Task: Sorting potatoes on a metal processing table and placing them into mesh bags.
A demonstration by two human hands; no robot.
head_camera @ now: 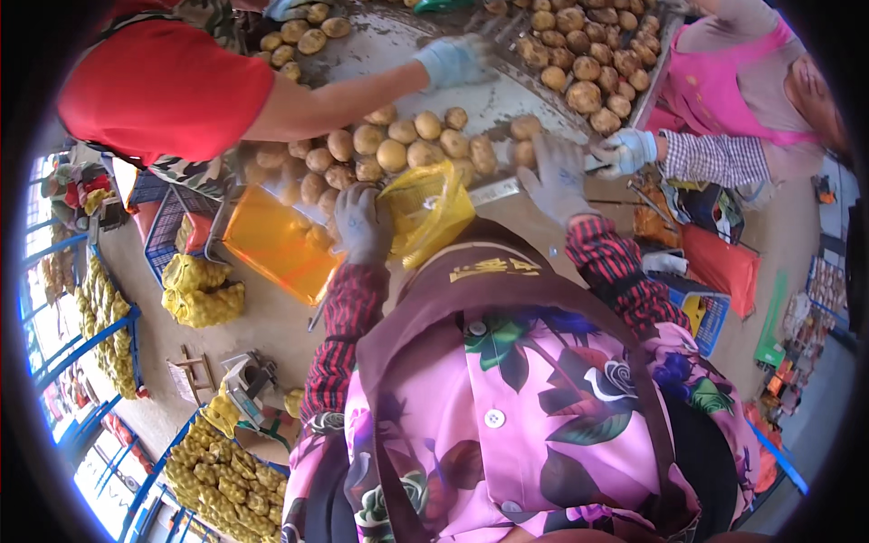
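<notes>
My left hand, in a grey glove, is at the near edge of the sorting table, its fingers curled beside potatoes. Its thumb side holds the rim of a yellow plastic bag, whose mouth gapes against my apron. My right hand, also gloved and blurred, reaches over the table edge with fingers apart. Just left of its fingers lie two potatoes; whether they touch the glove is unclear. A loose spread of potatoes covers the metal tabletop between my hands and farther left.
A co-worker's gloved hand reaches across from the left. Another person's gloved hand is close to my right hand. Potatoes crowd a bin at the back right. An orange bag hangs at left; filled yellow bags sit on the floor.
</notes>
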